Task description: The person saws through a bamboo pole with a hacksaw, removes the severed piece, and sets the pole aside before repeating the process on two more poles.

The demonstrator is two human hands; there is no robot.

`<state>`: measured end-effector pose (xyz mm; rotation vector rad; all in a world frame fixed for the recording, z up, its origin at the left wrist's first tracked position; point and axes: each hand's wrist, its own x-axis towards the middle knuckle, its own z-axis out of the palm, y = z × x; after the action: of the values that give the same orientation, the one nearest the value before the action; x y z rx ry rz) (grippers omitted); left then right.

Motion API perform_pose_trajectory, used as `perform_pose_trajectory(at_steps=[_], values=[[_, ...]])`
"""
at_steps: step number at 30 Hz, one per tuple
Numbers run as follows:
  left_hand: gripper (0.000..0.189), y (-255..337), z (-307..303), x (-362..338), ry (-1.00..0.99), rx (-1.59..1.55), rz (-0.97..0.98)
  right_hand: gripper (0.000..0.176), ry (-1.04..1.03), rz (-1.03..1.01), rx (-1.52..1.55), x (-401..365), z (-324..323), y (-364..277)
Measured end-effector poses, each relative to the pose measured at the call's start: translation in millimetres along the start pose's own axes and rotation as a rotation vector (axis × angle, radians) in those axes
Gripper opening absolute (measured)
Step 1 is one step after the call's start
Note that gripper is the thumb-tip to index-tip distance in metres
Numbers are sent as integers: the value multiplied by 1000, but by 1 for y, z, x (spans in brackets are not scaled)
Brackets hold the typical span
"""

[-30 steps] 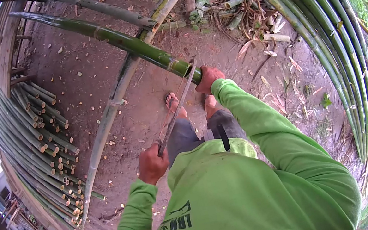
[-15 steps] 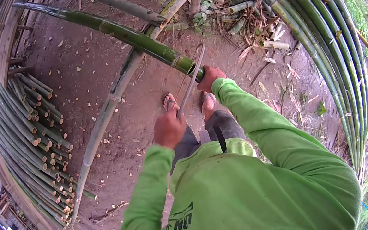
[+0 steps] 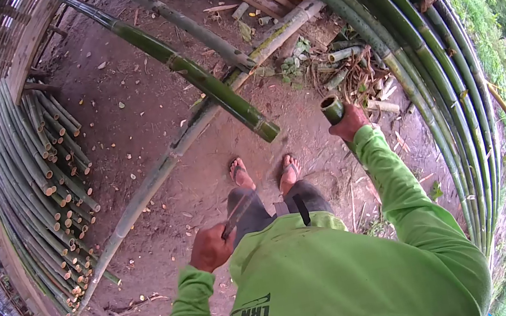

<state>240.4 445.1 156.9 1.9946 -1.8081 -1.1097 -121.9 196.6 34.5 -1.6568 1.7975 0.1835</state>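
Observation:
My left hand (image 3: 211, 248) is closed around a bow saw (image 3: 239, 211), held low in front of my left thigh; the saw is foreshortened and partly blurred. Out to the right, my right hand (image 3: 350, 122) grips a short green bamboo piece (image 3: 332, 109), its hollow cut end facing up; the lower part is largely hidden behind my hand and sleeve. Between my hands and farther forward, a long green bamboo pole (image 3: 214, 87) rests across a grey bamboo rail (image 3: 157, 144). The pole's near end hangs free above the ground, apart from both hands.
Stacked bamboo poles (image 3: 38, 194) lie along the left. Long green poles (image 3: 408, 45) curve down the right side. Offcuts and dry scraps (image 3: 358, 67) litter the ground ahead to the right. My feet (image 3: 289, 172) stand on bare dirt.
The end piece has come away from the long pole, and my right hand has carried it right. My left hand has drawn the saw back, down and left, off the bamboo.

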Motion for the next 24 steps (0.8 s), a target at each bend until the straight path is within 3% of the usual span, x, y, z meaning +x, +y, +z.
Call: perform_pose_trajectory(at_steps=[3,6,11,17,20,22,24], values=[[24,-11,-36,-24,-241,135,57,64,72,36,-15,2,-12,-2],[23,-27,-54,-23,-288,29,138,66,91,22,55,2,-11,-8],[22,-31,-69,64,-107,-33,266,65,287,51,5,9,0,-1],[21,-28,-86,152,25,-48,419,62,356,51,-4,10,-24,-34],[21,-24,-116,134,-130,-49,242,61,373,-32,22,28,-17,-37],[22,-33,-139,101,-132,-114,203,60,427,-81,23,17,-21,-73],[22,-60,-156,55,-184,-72,141,59,335,-128,-24,34,-13,-80]])
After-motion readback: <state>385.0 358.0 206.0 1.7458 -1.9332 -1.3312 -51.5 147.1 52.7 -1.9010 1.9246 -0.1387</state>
